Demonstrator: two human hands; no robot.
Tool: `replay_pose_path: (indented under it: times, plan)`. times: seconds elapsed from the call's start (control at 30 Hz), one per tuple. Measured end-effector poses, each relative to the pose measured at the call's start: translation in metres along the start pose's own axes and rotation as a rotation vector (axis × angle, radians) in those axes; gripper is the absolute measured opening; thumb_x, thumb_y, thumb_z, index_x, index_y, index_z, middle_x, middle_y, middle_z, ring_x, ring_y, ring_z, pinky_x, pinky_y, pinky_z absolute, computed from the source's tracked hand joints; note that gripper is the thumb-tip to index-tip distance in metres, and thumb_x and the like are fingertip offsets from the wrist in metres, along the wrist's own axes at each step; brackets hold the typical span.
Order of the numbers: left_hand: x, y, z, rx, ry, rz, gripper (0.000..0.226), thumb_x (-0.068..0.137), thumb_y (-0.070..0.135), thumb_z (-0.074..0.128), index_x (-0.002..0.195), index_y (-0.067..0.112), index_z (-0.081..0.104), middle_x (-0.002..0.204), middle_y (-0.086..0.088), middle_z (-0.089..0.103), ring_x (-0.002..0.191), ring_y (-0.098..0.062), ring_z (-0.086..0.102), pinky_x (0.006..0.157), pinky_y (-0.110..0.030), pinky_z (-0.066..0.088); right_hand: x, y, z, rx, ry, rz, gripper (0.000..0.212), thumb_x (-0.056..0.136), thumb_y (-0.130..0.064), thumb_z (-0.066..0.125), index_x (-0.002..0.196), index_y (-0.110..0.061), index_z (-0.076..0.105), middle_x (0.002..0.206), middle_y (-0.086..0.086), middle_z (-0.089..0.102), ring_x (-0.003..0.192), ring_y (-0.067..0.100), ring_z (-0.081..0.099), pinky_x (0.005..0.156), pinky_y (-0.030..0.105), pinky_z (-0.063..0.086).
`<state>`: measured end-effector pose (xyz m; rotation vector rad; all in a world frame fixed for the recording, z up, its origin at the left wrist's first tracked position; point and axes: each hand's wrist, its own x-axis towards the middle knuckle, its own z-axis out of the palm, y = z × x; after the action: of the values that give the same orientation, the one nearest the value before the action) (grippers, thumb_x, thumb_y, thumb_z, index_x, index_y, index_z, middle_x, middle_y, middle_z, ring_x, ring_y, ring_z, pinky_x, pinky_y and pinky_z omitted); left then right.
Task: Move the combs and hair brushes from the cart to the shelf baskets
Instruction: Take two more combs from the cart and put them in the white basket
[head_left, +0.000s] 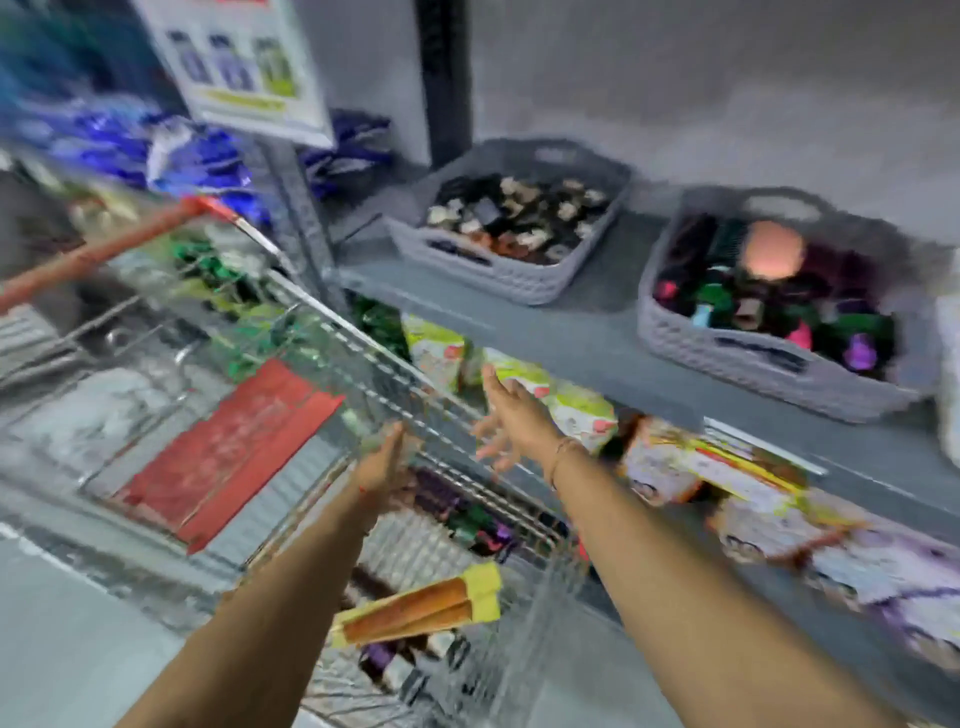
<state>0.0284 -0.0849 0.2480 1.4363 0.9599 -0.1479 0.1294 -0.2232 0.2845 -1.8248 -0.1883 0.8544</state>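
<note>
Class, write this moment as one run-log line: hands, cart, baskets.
left hand: open, at cart rim | right hand: open, empty, above cart | two grey baskets on shelf, holding items | view blurred

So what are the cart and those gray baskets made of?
The cart looks like shiny metal wire: thin silvery bars in a grid you can see through. The two gray baskets look like matte molded plastic, with a woven pattern pressed into their walls. Blur leaves some doubt.
</note>
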Motion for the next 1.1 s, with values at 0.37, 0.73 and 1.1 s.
replay_pose_path:
  times: [0.37,0.73,1.1]
  plan:
    - [0.117,-0.14,-0.074,0.211,0.158,-0.41,0.063,0.092,0.041,0.047,0.134,-0.005,0.04,0.137,-0.029,0.047,0.126,-0.041,0.048,0.103,-0.042,0.043,0.097,0.134,0.106,-0.42,-0.2,0.379,0.055,0.088,-0.05,0.043,0.128,-0.012,0.037,0.092,0.015,0.061,0.065,0.028,0.06,0.045,0.038,0.047]
    - [0.145,-0.232,-0.029,0.132,0.45,-0.755,0.062,0.079,0.018,0.066,0.132,0.003,0.039,0.113,-0.023,0.062,0.108,-0.035,0.06,0.088,-0.036,0.052,0.133,0.245,0.145,-1.336,-0.736,-0.126,0.046,0.076,-0.024,0.064,0.119,-0.012,0.05,0.129,0.01,0.048,0.124,0.03,0.041,0.099,0.041,0.035]
    - [0.161,-0.195,-0.034,0.013,0.758,-0.576,0.058,0.099,0.04,0.027,0.125,-0.006,0.05,0.131,-0.029,0.053,0.123,-0.039,0.049,0.102,-0.038,0.039,0.155,0.235,0.115,-0.288,-0.362,0.481,0.055,0.079,-0.01,0.068,0.127,0.002,0.044,0.118,0.008,0.051,0.109,0.024,0.048,0.094,0.047,0.046]
